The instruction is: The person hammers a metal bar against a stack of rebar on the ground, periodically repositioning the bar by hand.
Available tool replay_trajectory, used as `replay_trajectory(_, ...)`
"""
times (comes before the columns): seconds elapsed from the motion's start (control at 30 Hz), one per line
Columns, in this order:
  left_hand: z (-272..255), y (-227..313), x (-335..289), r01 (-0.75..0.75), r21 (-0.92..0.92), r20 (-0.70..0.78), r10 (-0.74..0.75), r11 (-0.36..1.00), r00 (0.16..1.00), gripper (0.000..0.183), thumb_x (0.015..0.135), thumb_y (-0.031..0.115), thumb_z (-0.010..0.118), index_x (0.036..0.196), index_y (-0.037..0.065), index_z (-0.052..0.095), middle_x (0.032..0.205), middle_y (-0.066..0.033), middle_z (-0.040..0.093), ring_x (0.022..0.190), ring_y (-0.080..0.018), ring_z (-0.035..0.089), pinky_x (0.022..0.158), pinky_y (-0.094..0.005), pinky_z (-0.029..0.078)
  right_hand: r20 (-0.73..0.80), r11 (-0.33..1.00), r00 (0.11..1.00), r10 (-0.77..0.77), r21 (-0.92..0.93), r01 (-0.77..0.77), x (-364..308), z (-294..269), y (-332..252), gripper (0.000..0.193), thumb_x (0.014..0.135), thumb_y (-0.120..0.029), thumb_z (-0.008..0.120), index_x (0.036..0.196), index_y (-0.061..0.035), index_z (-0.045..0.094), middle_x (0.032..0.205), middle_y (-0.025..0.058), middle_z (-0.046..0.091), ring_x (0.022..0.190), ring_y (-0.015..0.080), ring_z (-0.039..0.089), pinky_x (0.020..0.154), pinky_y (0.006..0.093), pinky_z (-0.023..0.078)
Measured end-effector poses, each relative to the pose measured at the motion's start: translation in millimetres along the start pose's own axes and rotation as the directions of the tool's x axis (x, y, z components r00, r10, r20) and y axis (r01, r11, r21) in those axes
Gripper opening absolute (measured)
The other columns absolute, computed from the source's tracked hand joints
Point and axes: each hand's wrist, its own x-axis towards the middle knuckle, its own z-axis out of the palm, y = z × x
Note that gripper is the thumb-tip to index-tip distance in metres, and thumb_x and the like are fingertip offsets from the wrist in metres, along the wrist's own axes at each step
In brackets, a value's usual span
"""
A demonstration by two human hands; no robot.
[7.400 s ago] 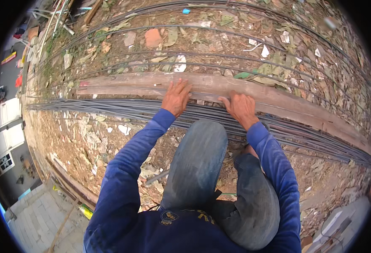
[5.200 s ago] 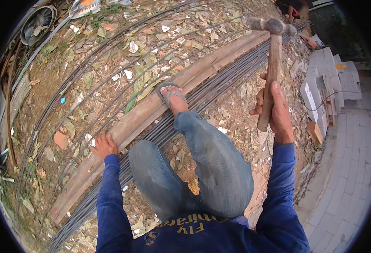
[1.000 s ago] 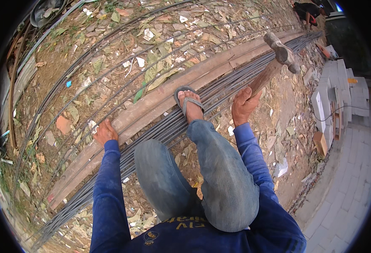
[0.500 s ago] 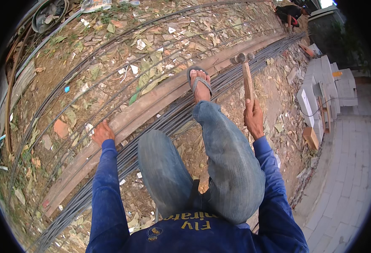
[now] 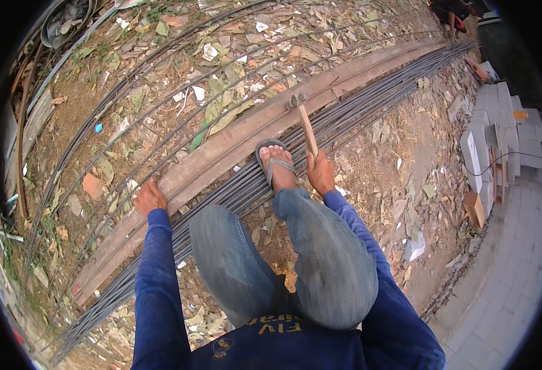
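My right hand [image 5: 321, 172] is closed around the wooden handle of a hammer [image 5: 308, 131]. The hammer's dark metal head is at a long wooden plank [image 5: 212, 161], beside small metal pegs standing up from the wood. My left hand [image 5: 150, 197] is down on the plank's nearer left part, fingers curled over a thin steel rod [image 5: 198, 177] that runs along the wood. Its fingertips are partly hidden. Alongside the plank lies a bundle of dark steel rods [image 5: 369, 102]. My sandalled foot [image 5: 277, 161] rests on the bundle, between my two hands.
Several loose long rods [image 5: 160, 117] curve across the leaf-strewn ground beyond the plank. A person [image 5: 452, 13] crouches at the plank's far right end. Grey blocks [image 5: 499, 129] are stacked at the right, beside a paved strip [image 5: 499, 265].
My right hand has moved left with the hammer, bringing its head down to the plank. My foot has shifted left and nearer onto the rods. The left hand stays in place.
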Motion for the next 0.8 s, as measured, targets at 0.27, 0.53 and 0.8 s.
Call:
replay_trajectory(0.27, -21.5, 1.9, -2.8, -0.032, -0.005, -0.07, 0.031, 0.999, 0.997, 0.041, 0.1, 0.045, 0.051, 0.105, 0.009, 0.069, 0.103, -0.0138, 0.069, 0.102, -0.0329, 0.062, 0.093, -0.05, 0.042, 0.314, 0.964, 0.937, 0.154, -0.254, -0.073, -12.4, -133.1, 30.5, 0.04, 0.102, -0.04, 0.049, 0.119, -0.0042, 0.053, 0.087, 0.0309, 0.067, 0.08, 0.0544, 0.062, 0.071, 0.0599, 0.047)
replay_trajectory(0.53, -41.9, 45.3, -63.4, -0.387, -0.167, -0.024, 0.388, 0.907, 0.921, 0.04, 0.08, 0.034, 0.08, 0.107, 0.008, 0.066, 0.106, -0.0112, 0.062, 0.1, -0.0342, 0.057, 0.082, -0.047, 0.044, 0.518, 0.651, 0.685, 0.513, -0.755, 0.083, -95.6, -183.3, 99.7, 0.028, 0.095, -0.026, 0.055, 0.114, -0.0054, 0.058, 0.092, 0.0227, 0.072, 0.085, 0.0417, 0.071, 0.076, 0.0524, 0.055)
replay_trajectory(0.8, -24.6, 26.9, -36.1, -0.421, -0.238, 0.18, 0.466, 0.875, 0.866, 0.028, 0.083, 0.026, 0.077, 0.094, 0.004, 0.062, 0.096, -0.0182, 0.062, 0.09, -0.0388, 0.059, 0.078, -0.049, 0.047, 0.569, 0.606, 0.66, 0.489, -0.767, 0.212, -107.3, -164.4, 120.6, 0.027, 0.09, -0.021, 0.058, 0.114, -0.0081, 0.062, 0.101, 0.0159, 0.074, 0.099, 0.0329, 0.073, 0.083, 0.0458, 0.057)
